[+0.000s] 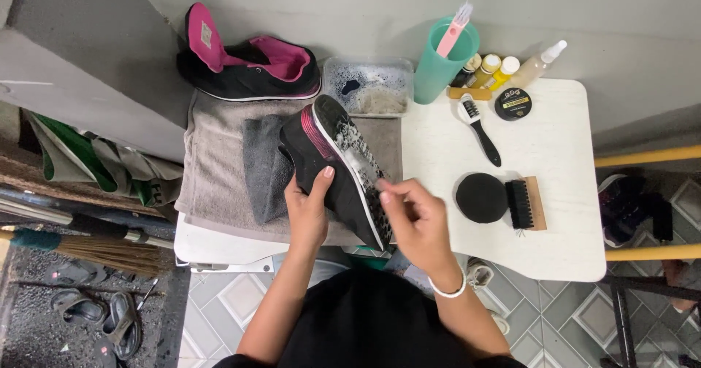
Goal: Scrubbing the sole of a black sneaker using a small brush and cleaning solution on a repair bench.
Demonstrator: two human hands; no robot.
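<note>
My left hand (308,211) grips the side of a black shoe with a pink stripe (332,167), tipped on its side so the foamy sole faces right. My right hand (415,218) is curled against the sole near the heel, fingers closed as if pinching something small; what it holds is hidden. The shoe rests over a grey towel (212,167) and a darker grey cloth (263,167). The matching black and pink shoe (248,65) lies at the back on the towel.
On the white table (562,156): a tray of soapy water (369,83), a teal cup with a pink brush (444,58), small bottles (504,72), a round tin (512,104), a black-handled brush (482,131), a black round sponge (481,197), a wooden brush (526,203). Broom and sandals lie left.
</note>
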